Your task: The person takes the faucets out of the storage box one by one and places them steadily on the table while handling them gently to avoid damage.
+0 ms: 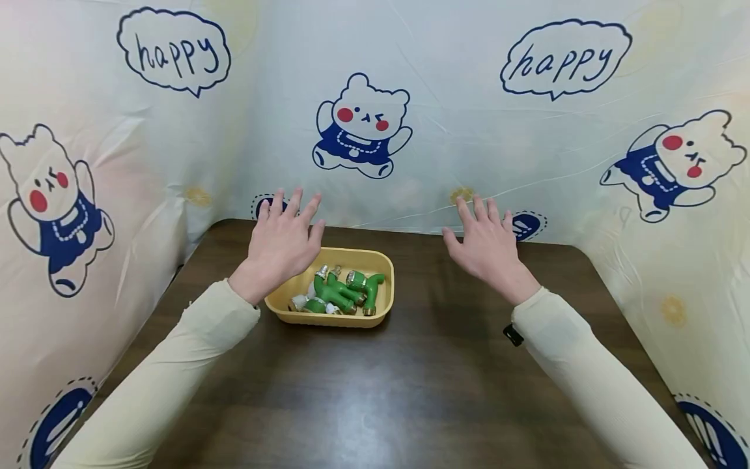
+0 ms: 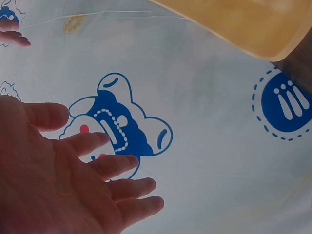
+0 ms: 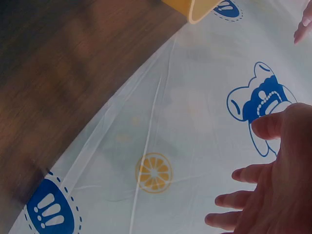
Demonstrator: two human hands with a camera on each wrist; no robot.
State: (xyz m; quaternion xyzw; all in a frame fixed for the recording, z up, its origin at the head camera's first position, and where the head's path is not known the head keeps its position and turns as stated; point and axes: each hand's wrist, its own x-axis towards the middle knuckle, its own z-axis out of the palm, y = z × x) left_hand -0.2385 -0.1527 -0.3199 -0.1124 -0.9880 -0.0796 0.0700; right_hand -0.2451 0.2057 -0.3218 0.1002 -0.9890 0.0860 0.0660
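Observation:
My left hand [image 1: 283, 242] hovers over the left back part of a yellow plastic basket [image 1: 351, 320], fingers spread and nothing held. Inside the basket lies a heap of several green branched fittings [image 1: 333, 291] with metal threaded ends; a few whitish parts show among them, too small to name. To the right of the basket my right hand [image 1: 485, 246] is raised above the table, palm down, with its fingers straight and apart. Both wrist views show bare palms: the left hand [image 2: 58, 180] beneath the basket's corner [image 2: 263, 39], the right hand [image 3: 278, 175] away from the basket [image 3: 187, 9].
The dark brown wooden table [image 1: 351, 391] carries the basket near its back edge. A pale curtain [image 1: 445, 130] printed with cartoon bears and words encloses the back and both sides. Beneath the right sleeve cuff is a small black object [image 1: 513, 335].

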